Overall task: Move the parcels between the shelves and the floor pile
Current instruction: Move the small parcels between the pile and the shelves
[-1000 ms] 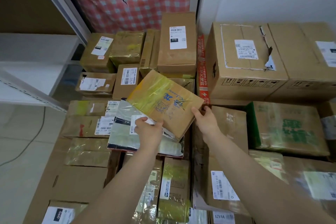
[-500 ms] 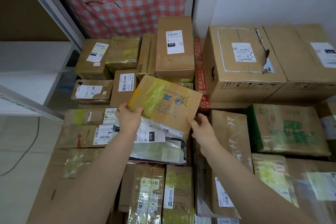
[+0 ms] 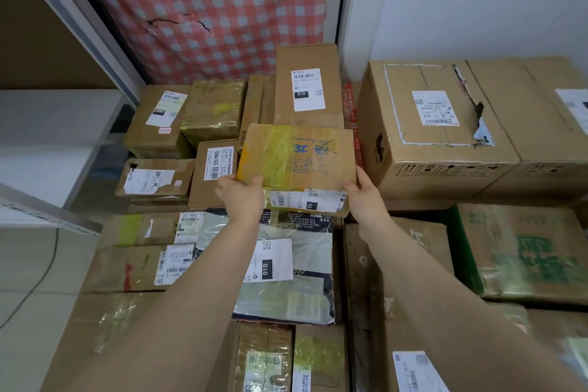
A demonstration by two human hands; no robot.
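Note:
A flat brown cardboard parcel (image 3: 296, 157) with yellow tape and blue print is held above the floor pile, its top face squared toward me. My left hand (image 3: 243, 199) grips its near left corner. My right hand (image 3: 364, 197) grips its near right corner. A white label shows on the parcel's near side. Beneath it lies a silvery plastic mailer (image 3: 286, 264) labelled 010. Behind it stands a tall box (image 3: 307, 86) with a white 010 label.
Cardboard parcels cover the floor all around. Two large boxes (image 3: 439, 127) stand at the right against the white wall. White shelves (image 3: 44, 149) run along the left, with tiled floor below. A red checked cloth (image 3: 203, 6) hangs at the back.
Both hands have carried the flat parcel away from me toward the tall box and turned it from a diagonal to square. My left hand has shifted to the near left corner.

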